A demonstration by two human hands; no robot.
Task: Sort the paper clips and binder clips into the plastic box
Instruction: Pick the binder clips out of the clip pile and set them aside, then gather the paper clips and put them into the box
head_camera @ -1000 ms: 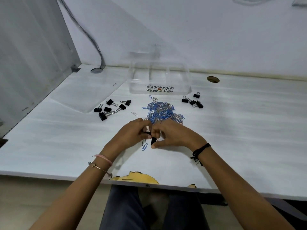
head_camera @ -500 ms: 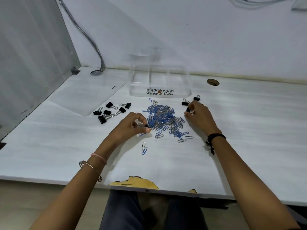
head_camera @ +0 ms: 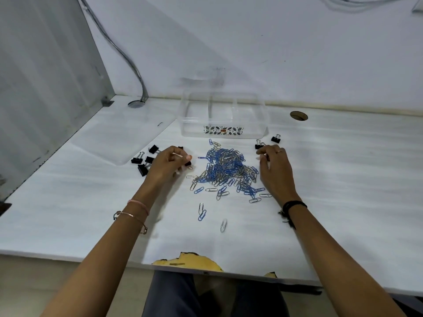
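A clear plastic box (head_camera: 251, 133) with dividers stands at the back of the white desk. In front of it lies a pile of blue and silver paper clips (head_camera: 226, 168). My left hand (head_camera: 167, 165), left of the pile, pinches a black binder clip (head_camera: 188, 163) at its fingertips. Several more black binder clips (head_camera: 143, 162) lie just left of that hand. My right hand (head_camera: 275, 172), right of the pile, curls its fingers over a dark binder clip that is mostly hidden. Two other binder clips (head_camera: 276, 139) lie beyond its fingertips.
The clear lid (head_camera: 119, 143) lies flat at the left. Stray paper clips (head_camera: 202, 212) lie near the desk's front. A grey partition (head_camera: 45, 88) closes the left side, a cable (head_camera: 137, 72) drops into the corner, a round hole (head_camera: 298, 116) sits back right, and the front edge is chipped (head_camera: 190, 261).
My hands have parted from the middle. The left went left with a black clip toward the left binder clips; the right went to the binder clips at the right. The paper clip pile is uncovered.
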